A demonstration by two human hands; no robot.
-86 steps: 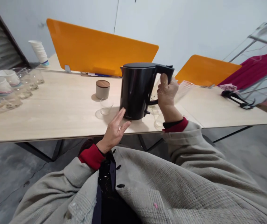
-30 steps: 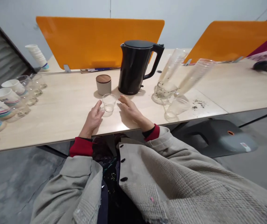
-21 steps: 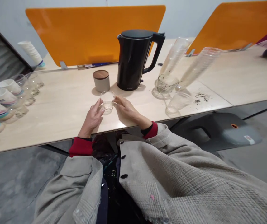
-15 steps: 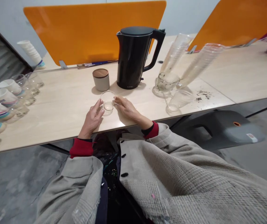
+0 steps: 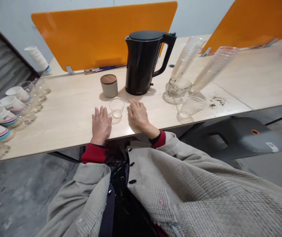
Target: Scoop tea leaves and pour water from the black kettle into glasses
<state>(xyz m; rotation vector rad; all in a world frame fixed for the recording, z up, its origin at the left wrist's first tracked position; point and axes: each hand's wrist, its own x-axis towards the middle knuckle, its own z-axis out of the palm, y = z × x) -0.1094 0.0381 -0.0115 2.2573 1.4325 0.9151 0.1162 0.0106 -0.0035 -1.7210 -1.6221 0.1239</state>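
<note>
**Hands at rest on either side of a small glass; head view, left to right.**

At far left, a stack of paper cups [image 5: 37, 58] stands by the wall, in front of an orange divider [image 5: 101, 36]. Along the left part of the tabletop [image 5: 64, 112] runs a row of banded white cups [image 5: 1, 117], with clear glasses [image 5: 33, 100] beside them.

The left hand [image 5: 101, 125] is open, palm down and fingers extended, and lies flat just left of the small glass [image 5: 116, 110]. The glass stands upright at the tabletop's near side, between the two hands, with a little clear liquid at its bottom. The right hand [image 5: 138, 115] is also open and palm down, just right of the glass. Neither hand grips anything, and no clear contact with the glass can be seen.

Behind the glass stand a lidded jar [image 5: 109, 86] with a wooden top and a black kettle [image 5: 141, 64], upright and untouched. Further right are a glass strainer cup [image 5: 176, 89], a clear tumbler [image 5: 192, 105], two tall stacks of clear cups [image 5: 216, 69] and scattered tea leaves [image 5: 216, 100].

State shown: the kettle is set down, the glass holds liquid, and both hands are free. The leaves remain on the tabletop.

Change from the earlier frame: the hands, which cupped the glass from both sides, have drawn back and opened flat, while the glass stands in much the same place.
</note>
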